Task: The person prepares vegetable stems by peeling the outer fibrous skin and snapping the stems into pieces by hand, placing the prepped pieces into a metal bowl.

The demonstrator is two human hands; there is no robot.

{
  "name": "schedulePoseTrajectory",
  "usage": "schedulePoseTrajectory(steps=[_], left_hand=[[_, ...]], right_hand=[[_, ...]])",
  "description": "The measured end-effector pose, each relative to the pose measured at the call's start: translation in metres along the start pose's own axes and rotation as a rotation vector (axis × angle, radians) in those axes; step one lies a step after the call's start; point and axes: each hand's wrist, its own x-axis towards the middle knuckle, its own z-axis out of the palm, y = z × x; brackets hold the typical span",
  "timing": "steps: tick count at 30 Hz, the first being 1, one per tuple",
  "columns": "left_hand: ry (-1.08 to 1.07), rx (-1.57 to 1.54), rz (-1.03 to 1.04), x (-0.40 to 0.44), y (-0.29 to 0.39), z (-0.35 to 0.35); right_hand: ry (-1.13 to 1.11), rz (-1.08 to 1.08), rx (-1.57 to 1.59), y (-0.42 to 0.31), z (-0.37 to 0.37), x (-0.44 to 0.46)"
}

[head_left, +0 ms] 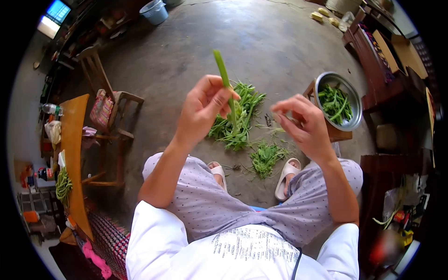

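Observation:
My left hand [203,105] pinches a long green stem [220,65] between thumb and fingers, its upper end pointing up and away. To the right, my right hand [303,123] is raised with its fingers curled and the thumb close to the index finger; whatever is in that pinch is too small to make out. Below my hands, a heap of leafy green stalks [249,100] lies on the floor, partly hidden by my left hand. A smaller pile of leaves and trimmings [267,157] rests between my feet. Cut green stems [335,102] fill part of a metal basin [357,112] at the right.
The basin stands on a low wooden stool [339,135] beside my right knee. At the left are a wooden chair [122,97] and a wooden tabletop [77,126] with a green bundle [64,185] at its edge. Blue buckets [155,13] stand at the back. Dark wooden furniture [373,88] lines the right.

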Motion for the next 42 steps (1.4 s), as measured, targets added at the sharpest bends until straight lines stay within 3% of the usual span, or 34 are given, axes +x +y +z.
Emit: schedulePoseTrajectory(steps=[5, 9, 18, 22, 29, 36, 42], left_hand=[[-0.094, 0.13, 0.035, -0.012, -0.009, 0.036], [-0.11, 0.212, 0.035, -0.015, -0.01, 0.043], [-0.081, 0.452, 0.185, -0.011, -0.015, 0.044], [-0.017, 0.596, 0.349, -0.008, -0.017, 0.043], [0.058, 0.837, 0.493, -0.006, -0.021, 0.036], [0.097, 0.86, 0.48, -0.006, -0.019, 0.038], [0.098, 0.657, 0.397, -0.006, -0.017, 0.043]], right_hand=[[0.212, 0.007, 0.271, -0.019, -0.001, 0.004], [0.183, 0.095, 0.427, -0.021, -0.005, 0.007], [0.184, 0.117, 0.402, -0.015, -0.004, 0.007], [0.098, 0.155, 0.354, -0.019, -0.01, 0.006], [0.135, 0.19, 0.462, -0.011, -0.004, 0.009], [0.101, 0.266, 0.651, -0.014, -0.003, 0.012], [0.02, 0.339, 0.895, -0.013, 0.003, 0.013]])
